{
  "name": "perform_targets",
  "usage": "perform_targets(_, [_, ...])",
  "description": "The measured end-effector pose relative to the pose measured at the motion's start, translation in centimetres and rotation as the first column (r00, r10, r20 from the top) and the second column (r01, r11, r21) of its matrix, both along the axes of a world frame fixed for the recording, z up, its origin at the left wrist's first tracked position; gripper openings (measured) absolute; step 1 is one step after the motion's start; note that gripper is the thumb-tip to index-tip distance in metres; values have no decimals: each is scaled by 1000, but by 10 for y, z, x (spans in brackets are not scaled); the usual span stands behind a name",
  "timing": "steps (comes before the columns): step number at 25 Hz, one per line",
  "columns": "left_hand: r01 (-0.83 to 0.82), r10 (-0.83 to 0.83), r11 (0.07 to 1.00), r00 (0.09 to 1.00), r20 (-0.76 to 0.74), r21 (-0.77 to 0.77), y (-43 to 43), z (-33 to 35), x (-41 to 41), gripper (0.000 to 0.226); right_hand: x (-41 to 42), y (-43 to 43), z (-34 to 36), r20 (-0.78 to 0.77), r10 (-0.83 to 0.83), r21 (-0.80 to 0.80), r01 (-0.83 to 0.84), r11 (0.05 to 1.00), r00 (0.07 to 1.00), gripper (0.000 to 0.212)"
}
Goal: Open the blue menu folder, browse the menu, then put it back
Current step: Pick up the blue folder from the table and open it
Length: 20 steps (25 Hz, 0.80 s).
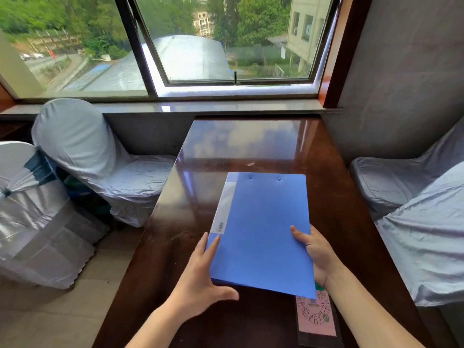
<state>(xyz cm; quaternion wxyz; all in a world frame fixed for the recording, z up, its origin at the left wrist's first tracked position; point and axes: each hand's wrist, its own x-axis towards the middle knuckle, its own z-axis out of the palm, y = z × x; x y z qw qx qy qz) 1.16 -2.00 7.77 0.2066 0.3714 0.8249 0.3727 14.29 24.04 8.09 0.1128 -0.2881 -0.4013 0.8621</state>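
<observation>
A closed blue menu folder [261,227] with a pale spine strip and a barcode label lies over the near middle of a dark glossy wooden table [251,149]. My left hand [200,277] grips its near left corner, thumb under the front edge and fingers along the left side. My right hand [316,252] holds the right edge, thumb on the cover and fingers underneath. The near edge of the folder looks slightly raised off the table.
A pink card with a QR code [316,315] lies on the table under the folder's near right corner. Chairs in white covers stand to the left [82,151] and right [414,197]. A window sill [200,106] runs beyond the table's far end.
</observation>
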Motion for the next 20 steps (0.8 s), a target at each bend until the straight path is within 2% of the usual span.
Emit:
perform_targets(3, [-35,45,998,979,-197,54,-11,-3,-12,121,-4,-21,12,-51,-5,22,6,1000,999,34])
perform_targets(9, [59,-1,984,945,-327,169,-48,3,-40,98,-20,-60,40,-89,-22,39,26,999,996,31])
perform_targets(11, [61,8,982,932,-361,180,-56,9,-47,89,-25,-72,48,-123,-45,0,45,999,991,32])
perform_targets(13, [56,19,980,930,-367,193,-63,11,-50,84,-30,-81,55,-111,-19,-106,8,994,994,43])
perform_targets(16, [30,35,978,953,-300,208,-73,11,-49,82,-39,-96,67,-133,86,-294,-122,948,987,74])
perform_targets(18, [-7,63,974,969,-239,226,-78,10,-47,83,-45,-103,71,-130,82,-303,-119,945,988,84])
perform_targets(20, [-53,98,970,978,-182,239,-80,11,-46,85,-50,-108,72,-102,19,-277,-46,960,995,86])
